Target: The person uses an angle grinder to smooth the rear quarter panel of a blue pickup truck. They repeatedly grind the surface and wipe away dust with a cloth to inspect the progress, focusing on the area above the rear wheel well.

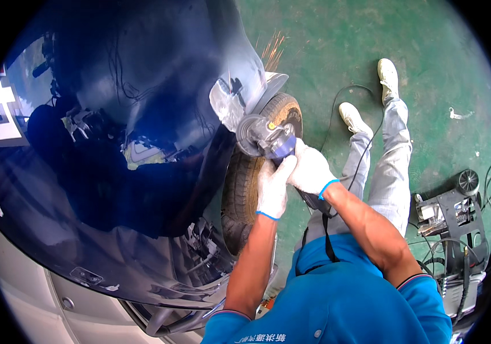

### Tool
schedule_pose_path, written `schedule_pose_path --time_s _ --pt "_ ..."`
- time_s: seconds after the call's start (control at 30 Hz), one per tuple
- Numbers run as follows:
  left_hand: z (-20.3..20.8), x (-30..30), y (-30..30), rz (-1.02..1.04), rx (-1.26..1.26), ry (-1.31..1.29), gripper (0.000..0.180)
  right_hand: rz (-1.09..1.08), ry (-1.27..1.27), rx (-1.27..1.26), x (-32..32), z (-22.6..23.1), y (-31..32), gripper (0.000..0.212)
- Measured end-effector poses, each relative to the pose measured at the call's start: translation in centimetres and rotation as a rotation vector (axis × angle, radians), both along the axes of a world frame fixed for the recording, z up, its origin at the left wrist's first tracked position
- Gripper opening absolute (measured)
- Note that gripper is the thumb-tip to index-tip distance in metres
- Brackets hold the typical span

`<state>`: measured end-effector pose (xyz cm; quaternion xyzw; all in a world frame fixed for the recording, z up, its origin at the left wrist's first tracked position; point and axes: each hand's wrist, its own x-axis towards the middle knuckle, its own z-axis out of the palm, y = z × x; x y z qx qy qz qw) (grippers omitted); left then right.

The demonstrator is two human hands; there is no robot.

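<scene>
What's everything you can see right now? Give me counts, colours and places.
Angle grinder: one, blue and grey, in both hands beside the bare patch
Sparks: several, orange, top centre
Car panel: one, glossy dark blue, left
Bare patch: one, silvery, panel's right edge
Tyre: one, dark and brownish, beside the panel
Pale bodywork: silvery, lower left, pieces uncountable
Cable: black, across the floor; other cables by the machine, count unclear
Wheeled machine: one, grey and black, lower right
Scrap: one, white, right
Floor: one, green, upper right
Shoes: two, whitish, centre right
Trousers: one pair, pale, centre right
Shirt: one, blue, bottom
Left hand, right hand: white-gloved, centre
</scene>
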<state>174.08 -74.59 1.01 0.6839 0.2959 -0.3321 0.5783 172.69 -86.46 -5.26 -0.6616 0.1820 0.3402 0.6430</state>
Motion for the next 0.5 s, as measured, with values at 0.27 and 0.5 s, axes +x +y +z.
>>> schedule_pose_path --time_s 0.27,0.5 --pt "1.0 0.3 -1.0 -0.013 0.044 -0.071 0.055 -0.064 -0.106 -0.002 0.0 0.1 0.0 0.057" --pt "1.4 -0.3 -0.8 0.006 0.086 -0.045 0.056 -0.051 -0.144 0.007 -0.2 1.6 -0.7 0.053"
